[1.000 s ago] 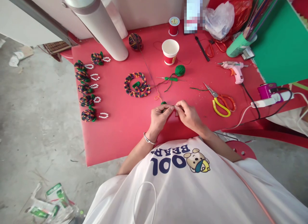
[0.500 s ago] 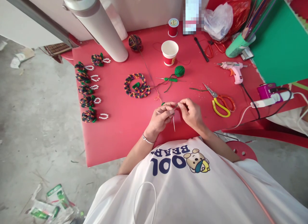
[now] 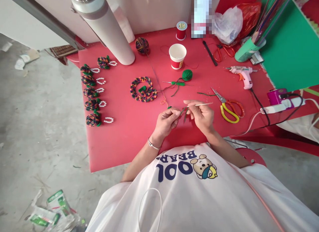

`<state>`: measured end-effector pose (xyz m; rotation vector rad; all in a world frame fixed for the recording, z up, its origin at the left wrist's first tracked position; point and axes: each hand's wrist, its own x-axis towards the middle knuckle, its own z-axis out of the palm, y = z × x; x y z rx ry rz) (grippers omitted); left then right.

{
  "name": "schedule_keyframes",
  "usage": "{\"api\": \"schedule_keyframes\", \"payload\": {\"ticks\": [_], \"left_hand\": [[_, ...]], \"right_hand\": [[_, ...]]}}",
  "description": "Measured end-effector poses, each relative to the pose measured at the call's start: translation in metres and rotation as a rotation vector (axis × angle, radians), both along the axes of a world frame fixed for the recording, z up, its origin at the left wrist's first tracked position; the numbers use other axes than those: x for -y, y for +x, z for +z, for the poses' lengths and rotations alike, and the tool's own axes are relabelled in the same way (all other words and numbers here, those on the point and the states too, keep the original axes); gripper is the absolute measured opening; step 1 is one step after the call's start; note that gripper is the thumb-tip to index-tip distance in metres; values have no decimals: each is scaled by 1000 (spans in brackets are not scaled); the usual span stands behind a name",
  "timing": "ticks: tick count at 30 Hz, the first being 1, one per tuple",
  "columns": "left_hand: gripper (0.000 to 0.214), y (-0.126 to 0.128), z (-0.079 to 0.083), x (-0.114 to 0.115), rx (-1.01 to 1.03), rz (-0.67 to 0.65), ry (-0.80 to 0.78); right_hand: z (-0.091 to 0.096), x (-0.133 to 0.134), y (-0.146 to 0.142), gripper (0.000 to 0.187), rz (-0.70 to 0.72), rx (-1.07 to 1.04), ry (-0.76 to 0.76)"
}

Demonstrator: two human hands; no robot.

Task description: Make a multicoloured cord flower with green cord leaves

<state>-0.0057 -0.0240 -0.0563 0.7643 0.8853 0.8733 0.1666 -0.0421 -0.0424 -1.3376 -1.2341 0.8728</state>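
In front of my body, both hands are raised over the near part of the table. My left hand (image 3: 166,121) is closed in a pinch on a short strand of green yarn (image 3: 183,110). Between the fingers of my right hand (image 3: 201,115) is a thin, pale needle (image 3: 203,104), pointing right, with the green yarn at its left end. A coiled multicoloured crocheted strip (image 3: 132,90) lies beyond my hands. A green-handled crochet hook (image 3: 177,83) rests by a green yarn ball (image 3: 187,74). To the right, scissors (image 3: 225,107) with yellow and red handles lie spread.
Several crocheted flowers with bead loops (image 3: 92,104) line the left edge of the red table (image 3: 112,152). A tall flask (image 3: 109,32), a multicoloured yarn ball (image 3: 142,46) and a paper cup (image 3: 177,56) stand behind. A pink glue gun (image 3: 243,75) and power strip (image 3: 274,107) are at right.
The needle, which hung down below my left fingers, now lies sideways in my right hand. My right hand has shifted slightly right, and green yarn shows between the hands.
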Motion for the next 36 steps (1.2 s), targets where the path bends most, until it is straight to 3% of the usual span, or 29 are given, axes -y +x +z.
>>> {"api": "schedule_keyframes", "payload": {"ticks": [2, 5, 8, 14, 17, 19, 21, 25, 28, 32, 36], "left_hand": [[40, -2, 3, 2, -154, 79, 183], [23, -6, 7, 1, -444, 312, 475], [9, -10, 4, -4, -639, 424, 549], [37, -15, -15, -11, -865, 232, 710], [26, -16, -18, -11, -937, 139, 758], [11, -16, -15, -12, -878, 152, 750], [5, -15, -11, -12, -687, 176, 670], [24, -13, -4, -12, -163, 164, 266], [39, -13, -1, -13, 25, 160, 48], [42, -12, 1, -14, 94, 113, 12], [43, -10, 0, -13, 46, 87, 76]], "right_hand": [[0, -4, 1, 35, -77, -138, -66], [0, -8, 6, 41, -138, -201, -90], [0, -9, 10, 45, -140, -191, -92], [1, -3, 12, 45, -79, -154, -162], [2, 1, 15, 47, -75, -159, -203], [3, 2, 20, 46, -107, -186, -198], [6, 2, 28, 43, -147, -231, -172], [12, -2, 44, 36, -207, -334, -143], [16, -5, 52, 33, -201, -368, -146], [20, -5, 47, 33, -55, -346, -215], [22, -6, 21, 37, 149, -88, -257]]}}
